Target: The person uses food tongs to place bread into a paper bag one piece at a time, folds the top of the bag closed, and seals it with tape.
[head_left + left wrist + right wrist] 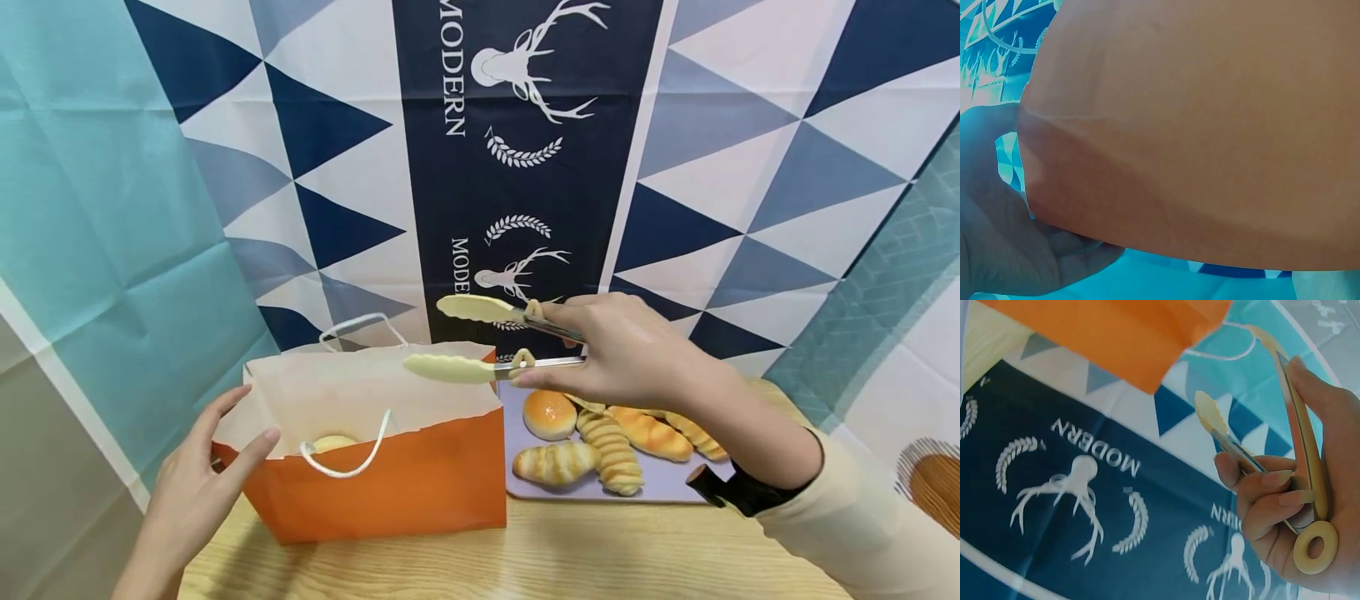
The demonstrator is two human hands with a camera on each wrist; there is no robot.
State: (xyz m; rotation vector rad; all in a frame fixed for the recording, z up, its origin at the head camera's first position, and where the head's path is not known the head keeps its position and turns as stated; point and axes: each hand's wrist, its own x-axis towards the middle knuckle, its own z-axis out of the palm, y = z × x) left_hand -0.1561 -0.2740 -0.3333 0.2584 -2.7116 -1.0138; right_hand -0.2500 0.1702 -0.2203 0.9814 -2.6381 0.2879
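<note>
An orange paper bag (390,492) with a white inside and white cord handles stands on the table. My left hand (198,471) grips its left rim between thumb and fingers; in the left wrist view the hand (1010,206) curls around the bag's edge. A pale bread piece (333,442) shows low inside the bag. Above the bag's right side, my right hand (622,346) holds tongs (551,327) with cream tips and metal arms. The tips are spread apart with nothing between them. In the right wrist view the fingers wrap the tongs' arms, the ring end (1315,547) near the palm.
Right of the bag lies a lilac tray (525,490) with several breads, among them a round bun (550,415), a striped roll (557,463) and a twisted loaf (611,450). A patterned cloth (345,150) hangs behind the wooden table (600,550).
</note>
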